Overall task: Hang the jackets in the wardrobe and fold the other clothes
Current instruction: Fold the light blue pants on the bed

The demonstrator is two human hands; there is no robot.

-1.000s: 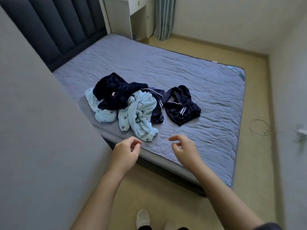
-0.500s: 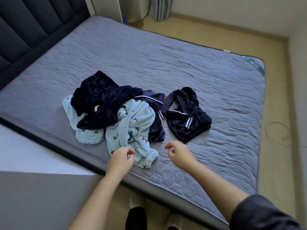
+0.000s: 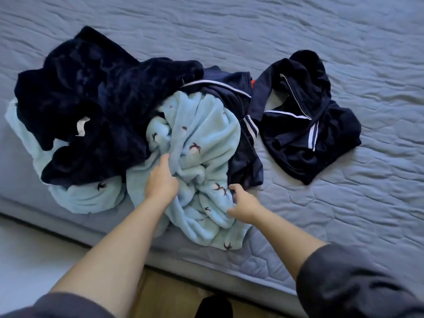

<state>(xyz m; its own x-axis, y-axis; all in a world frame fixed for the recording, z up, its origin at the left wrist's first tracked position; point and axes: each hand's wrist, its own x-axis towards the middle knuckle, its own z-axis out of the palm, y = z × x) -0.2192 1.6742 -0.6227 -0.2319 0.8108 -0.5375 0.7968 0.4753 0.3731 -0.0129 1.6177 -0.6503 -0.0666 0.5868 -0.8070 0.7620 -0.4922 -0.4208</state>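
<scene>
Bed (image 3: 321, 42): fills nearly the whole frame; the grey quilted cover carries all the clothes.

Dark fleece (image 3: 91, 99): upper left of the pile, bunched, lying over part of the blue fleece.

Blue fleece (image 3: 202, 134): centre of the frame, crumpled, with one part showing at lower left under the dark fleece and a lower fold reaching the near bed edge.

Jacket (image 3: 305, 134): navy with white stripes, centre right, crumpled, just beside the pile. A second striped piece (image 3: 243, 143) lies half under the blue fleece.

Left hand (image 3: 160, 182): on the blue fleece at mid-pile, fingers (image 3: 164, 160) dug into a fold and grasping it.

Right hand (image 3: 243, 204): at the right edge of the blue fleece, fingers (image 3: 234, 188) curled and pinching the cloth.

Change noted: half a second ago both hands hovered short of the pile, holding nothing. Both are now on the blue fleece.

Assessment: sorting appears to start with this garment. It is likely one for folding, not hanging. Nothing is folded or hung yet. The dark fleece lying over it may drag along when it is lifted.
</scene>
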